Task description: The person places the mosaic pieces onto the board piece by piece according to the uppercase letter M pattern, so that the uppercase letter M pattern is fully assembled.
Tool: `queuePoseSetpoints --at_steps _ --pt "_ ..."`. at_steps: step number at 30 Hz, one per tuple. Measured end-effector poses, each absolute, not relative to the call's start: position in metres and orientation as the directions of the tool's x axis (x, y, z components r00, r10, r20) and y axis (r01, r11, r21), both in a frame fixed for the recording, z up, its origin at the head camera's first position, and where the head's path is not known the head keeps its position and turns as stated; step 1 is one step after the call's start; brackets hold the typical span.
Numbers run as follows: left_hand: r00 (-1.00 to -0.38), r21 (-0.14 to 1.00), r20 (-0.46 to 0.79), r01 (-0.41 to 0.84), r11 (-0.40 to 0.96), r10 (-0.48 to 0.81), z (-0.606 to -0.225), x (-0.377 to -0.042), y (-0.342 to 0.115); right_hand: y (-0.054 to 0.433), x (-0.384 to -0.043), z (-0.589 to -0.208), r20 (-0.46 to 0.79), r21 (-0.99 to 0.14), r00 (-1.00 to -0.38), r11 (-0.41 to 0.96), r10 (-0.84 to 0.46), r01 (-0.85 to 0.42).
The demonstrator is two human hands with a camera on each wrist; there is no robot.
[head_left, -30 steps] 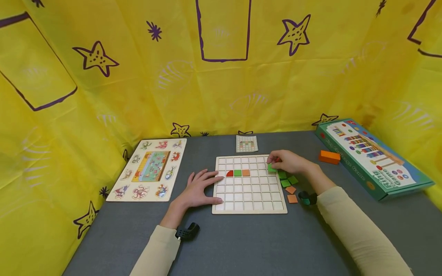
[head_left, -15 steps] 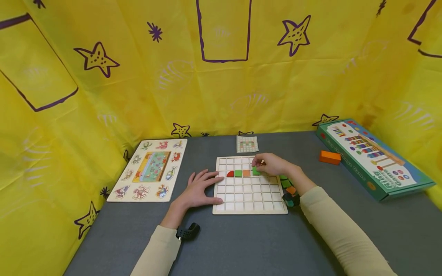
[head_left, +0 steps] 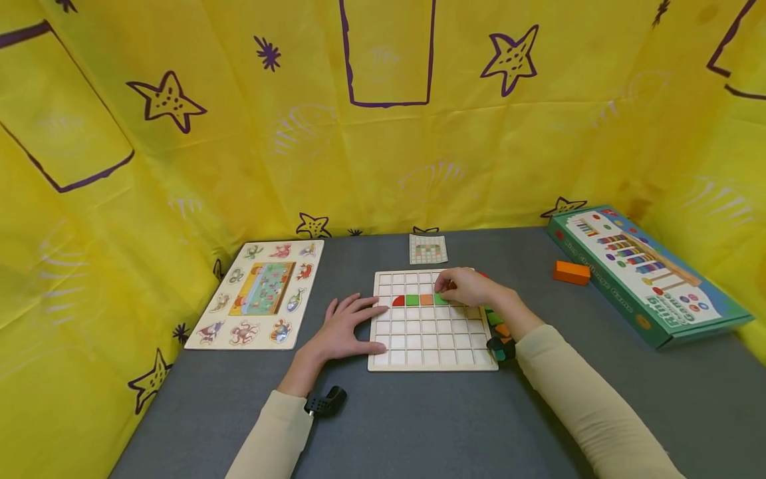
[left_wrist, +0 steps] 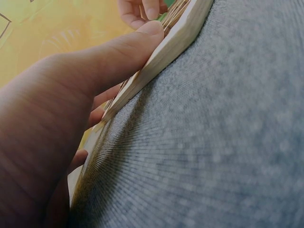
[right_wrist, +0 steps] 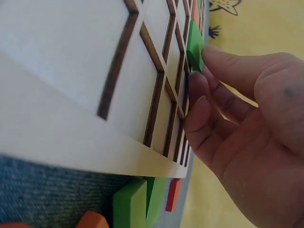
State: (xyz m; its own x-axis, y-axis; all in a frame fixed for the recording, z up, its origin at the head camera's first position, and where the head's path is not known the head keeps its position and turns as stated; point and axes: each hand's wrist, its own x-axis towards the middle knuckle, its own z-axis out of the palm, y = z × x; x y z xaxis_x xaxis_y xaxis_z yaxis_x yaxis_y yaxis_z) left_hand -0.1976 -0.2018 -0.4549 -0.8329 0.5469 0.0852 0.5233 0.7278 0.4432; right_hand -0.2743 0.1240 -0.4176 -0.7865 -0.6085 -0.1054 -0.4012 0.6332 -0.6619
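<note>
1. Left hand [head_left: 342,334]: fingers spread, relaxed, grasping nothing. We see it resting on the left edge of the grid board [head_left: 431,342], which lies mid-worktop [head_left: 413,426], nearer the far edge than the near one.
2. Right hand [head_left: 469,286]: fingers curled, thumb and fingertips pinching a green tile [head_left: 439,300]. Tile is on the board, right of the row: red quarter-round [head_left: 399,302], second green tile [head_left: 412,301], orange tile [head_left: 427,300]. We can't tell if it's fully seated.
3. Right wrist view gives us the thumb on the tile's edge, plus loose tiles [right_wrist: 130,202] beside the board's right edge; head view has them partly behind the wrist.
4. Left wrist view gives us the thumb lying over the board's rim; head view gives us the pattern card [head_left: 427,249] by the worktop's far edge.
5. Vs 1.0 s ago: green tile was at the board's right side; we now have it next to the orange one. Left hand hasn't moved.
</note>
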Motion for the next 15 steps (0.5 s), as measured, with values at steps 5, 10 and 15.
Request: queuePoseSetpoints --at_steps 5,10,15 --pt "-0.833 0.439 0.086 0.524 0.73 0.547 -0.455 -0.198 -0.202 0.128 -0.273 -0.414 -0.114 -0.678 -0.792 0.63 -0.6 -0.38" --pt "-0.833 0.449 0.091 0.523 0.724 0.545 -0.453 -0.196 -0.202 0.138 -0.276 -0.408 -0.112 -0.677 -0.816 0.645 -0.567 -0.354" --pt "-0.833 0.447 0.094 0.524 0.725 0.545 -0.454 -0.197 -0.201 0.152 -0.278 -0.403 -0.084 -0.675 -0.831 0.645 -0.55 -0.358"
